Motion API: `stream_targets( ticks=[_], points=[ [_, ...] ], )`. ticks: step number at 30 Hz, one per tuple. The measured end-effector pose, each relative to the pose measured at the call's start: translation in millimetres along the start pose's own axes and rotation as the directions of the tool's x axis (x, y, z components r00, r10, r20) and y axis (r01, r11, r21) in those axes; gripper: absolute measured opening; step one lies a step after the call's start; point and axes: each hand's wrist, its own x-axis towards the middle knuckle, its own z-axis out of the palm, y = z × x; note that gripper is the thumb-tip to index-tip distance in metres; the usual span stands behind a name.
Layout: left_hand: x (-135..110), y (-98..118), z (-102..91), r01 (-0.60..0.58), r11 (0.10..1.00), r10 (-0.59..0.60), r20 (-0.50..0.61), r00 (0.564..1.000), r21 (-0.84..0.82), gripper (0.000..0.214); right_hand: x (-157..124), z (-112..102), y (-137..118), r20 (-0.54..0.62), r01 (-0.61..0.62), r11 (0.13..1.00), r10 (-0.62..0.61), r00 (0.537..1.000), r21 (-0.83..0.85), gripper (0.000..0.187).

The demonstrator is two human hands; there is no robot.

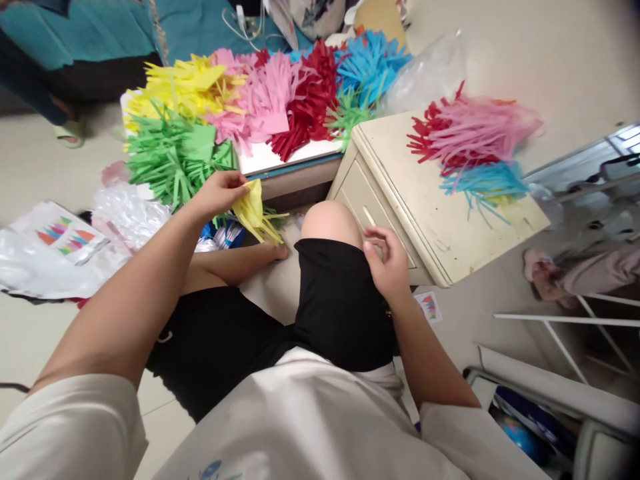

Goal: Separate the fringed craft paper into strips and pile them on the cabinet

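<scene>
My left hand (223, 193) pinches a yellow fringed tissue-paper tassel (250, 208) by its top, and the cut strips hang down to the right. My right hand (389, 262) is beside my bent knee, in front of the cream drawer cabinet (480, 247). Its fingers are loosely curled, the thumb stands apart from them, and I see nothing held. Just beyond my left hand lies a pile of green tassels (175, 157). Yellow tassels (185, 87), pink tassels (273, 93), dark red tassels (315, 87) and blue tassels (370, 63) spread across a white-topped surface (295, 159).
On the cabinet top lies a bunch of pink, red and blue tassels (480, 130). Clear plastic bags (133, 213) and a printed packet (65, 237) sit at the left. A white metal rack (565, 321) stands at the right. Other people's feet show at both sides.
</scene>
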Motion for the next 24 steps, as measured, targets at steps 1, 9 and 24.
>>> stream_targets(
  ticks=[1, 9, 24],
  points=[
    [0.5, -1.5, 0.4, -0.002, 1.0, 0.002, -0.017, 1.0, 0.002, 0.028, 7.9, 2.5, 7.2, 0.019, -0.046, 0.997, 0.045, 0.999, 0.061, 0.025],
    [8.1, -19.9, 22.8, 0.133, 0.99, -0.137, -0.099, 0.986, -0.052, 0.022, 37.0, 35.5, 10.5, 0.084, 0.037, 0.984, -0.052, 0.995, 0.172, 0.028],
    [22.9, -48.4, 31.5, 0.183, 0.977, -0.173, -0.094, 0.98, 0.112, 0.037, 70.3, 29.1, 29.7, 0.157, 0.126, 0.946, -0.178, 0.971, 0.298, 0.028]
  ],
)
